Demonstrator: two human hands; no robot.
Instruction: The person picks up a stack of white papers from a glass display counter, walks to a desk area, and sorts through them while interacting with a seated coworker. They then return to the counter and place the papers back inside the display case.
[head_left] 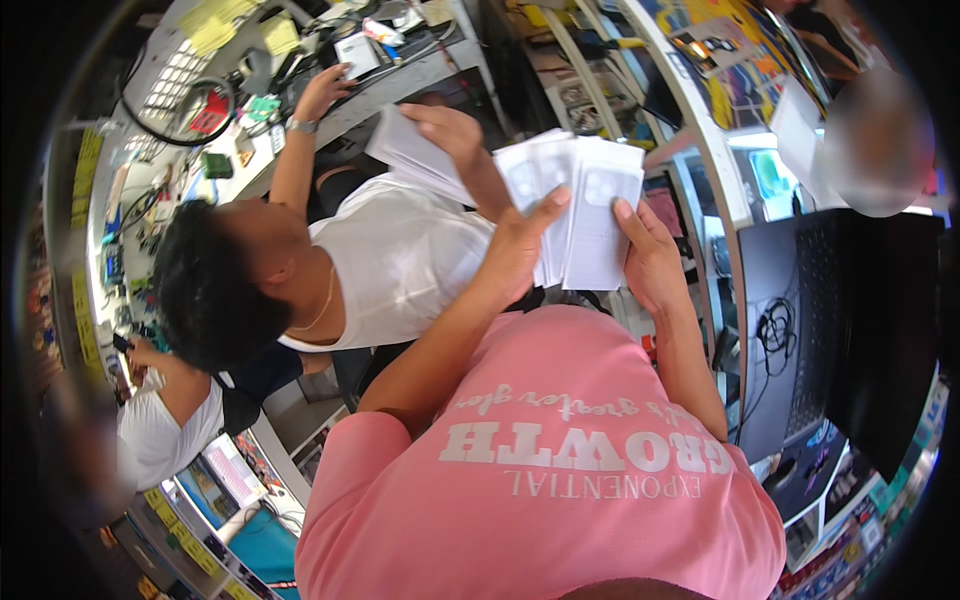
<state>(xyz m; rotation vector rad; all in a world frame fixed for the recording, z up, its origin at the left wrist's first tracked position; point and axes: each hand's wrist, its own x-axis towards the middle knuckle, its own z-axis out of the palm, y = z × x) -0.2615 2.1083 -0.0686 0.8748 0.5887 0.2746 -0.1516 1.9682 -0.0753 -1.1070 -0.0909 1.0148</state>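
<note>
Fanned out in front of my chest are several slim white phone case packs (603,235), each with a pale camera-lens shape near its top. My left hand (513,246) grips the left part of the fan, its thumb lying across the front. On the right edge, my right hand (654,258) pinches the rightmost pack between thumb and fingers. Close by on the left, a co-worker in a white shirt (410,240) has a hand (447,130) on another bunch of white packs (412,158).
A cluttered workbench (395,92) with tools and cables runs along the upper left. Shelving (690,75) with packaged goods rises at the upper right. To my right are a dark laptop (800,330) and a coiled black cable (776,325). Another person (175,430) is at the lower left.
</note>
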